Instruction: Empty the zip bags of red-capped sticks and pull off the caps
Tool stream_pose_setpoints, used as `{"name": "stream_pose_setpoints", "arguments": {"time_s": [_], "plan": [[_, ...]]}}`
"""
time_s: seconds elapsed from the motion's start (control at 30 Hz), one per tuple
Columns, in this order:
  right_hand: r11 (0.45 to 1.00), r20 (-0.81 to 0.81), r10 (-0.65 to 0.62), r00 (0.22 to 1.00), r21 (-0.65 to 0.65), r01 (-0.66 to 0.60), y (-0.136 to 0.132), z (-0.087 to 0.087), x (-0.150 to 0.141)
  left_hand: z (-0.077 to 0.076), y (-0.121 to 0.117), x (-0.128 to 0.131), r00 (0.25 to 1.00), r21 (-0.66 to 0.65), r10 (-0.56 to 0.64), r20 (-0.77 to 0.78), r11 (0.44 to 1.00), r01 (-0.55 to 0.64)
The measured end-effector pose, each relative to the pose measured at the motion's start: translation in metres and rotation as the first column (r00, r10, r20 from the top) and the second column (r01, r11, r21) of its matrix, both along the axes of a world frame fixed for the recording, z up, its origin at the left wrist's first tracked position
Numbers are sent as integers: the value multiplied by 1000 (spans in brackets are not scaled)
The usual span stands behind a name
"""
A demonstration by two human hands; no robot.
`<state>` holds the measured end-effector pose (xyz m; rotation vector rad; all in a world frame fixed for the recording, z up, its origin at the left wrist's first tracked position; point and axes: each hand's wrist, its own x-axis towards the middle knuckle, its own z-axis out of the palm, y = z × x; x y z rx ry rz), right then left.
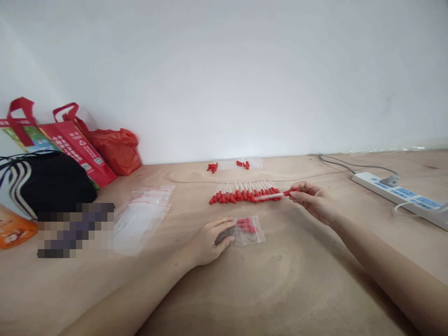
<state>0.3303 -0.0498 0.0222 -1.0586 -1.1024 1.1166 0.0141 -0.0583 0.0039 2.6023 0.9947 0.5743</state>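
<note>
My right hand (312, 200) pinches the red end of a thin stick (271, 196) with a pale stem, which points left across a row of sticks. The row of red-ended, pale-stemmed sticks (241, 195) lies side by side on the table, red ends toward me. On the near side of the row, my left hand (214, 238) grips the left end of a small clear zip bag (259, 233), thumb on the near side and fingers on the far side. Red pieces (247, 225) show inside that bag. A dark patch (224, 236) between thumb and fingers is unclear.
Clear zip bags (142, 224) lie to the left. Loose red pieces (243, 164) sit near the wall, by a flat clear bag (224, 164). Red bags (114, 149) and a black bag (66, 182) stand far left. A power strip (402, 193) with cables lies right.
</note>
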Motion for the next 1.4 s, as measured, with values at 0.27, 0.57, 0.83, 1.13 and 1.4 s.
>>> {"name": "stream_pose_setpoints", "arguments": {"time_s": [0.27, 0.57, 0.83, 1.13, 1.4], "plan": [[933, 217, -285, 934, 287, 219, 41, -3, -53, 0, 1, 1, 1000, -17, -18, 16, 1000, 19], [831, 510, -307, 803, 555, -35, 66, -12, -127, 3, -1, 1, 1000, -90, -2, 15, 996, 3], [815, 650, -361, 668, 568, -113, 73, -23, -144, 5, -2, 1, 1000, -105, 0, -11, 995, -1], [824, 648, -401, 648, 564, -53, 61, -17, -132, 3, -1, 0, 1000, -81, -6, -13, 997, 5], [878, 638, -297, 710, 475, -59, -1, -25, -79, 2, -1, -1, 1000, -91, -5, -5, 996, 5]]}}
